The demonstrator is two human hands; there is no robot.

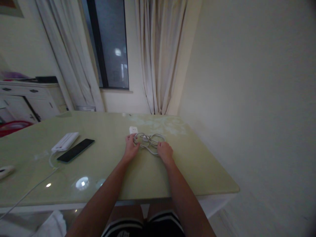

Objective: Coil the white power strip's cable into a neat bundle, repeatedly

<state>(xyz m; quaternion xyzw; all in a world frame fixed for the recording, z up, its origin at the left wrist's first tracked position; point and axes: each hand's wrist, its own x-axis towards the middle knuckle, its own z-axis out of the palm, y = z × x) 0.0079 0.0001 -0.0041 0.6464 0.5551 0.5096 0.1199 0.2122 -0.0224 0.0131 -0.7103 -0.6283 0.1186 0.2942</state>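
A pale grey extension cord lies in loose loops on the table before me. Its white socket block sits just beyond the fingers of my left hand. That hand is curled round the left end of the loops, thumb on the near side. My right hand is closed at the right end, with the cord running into its fingers; the fingertips are partly hidden. Between the hands, the strands cross over a small whitish piece that looks like a plug.
The pale green table runs along the wall on my right. At left lie a black phone and a white power bank with a white cable attached. A white object rests at the far left edge. Curtains and a window are behind.
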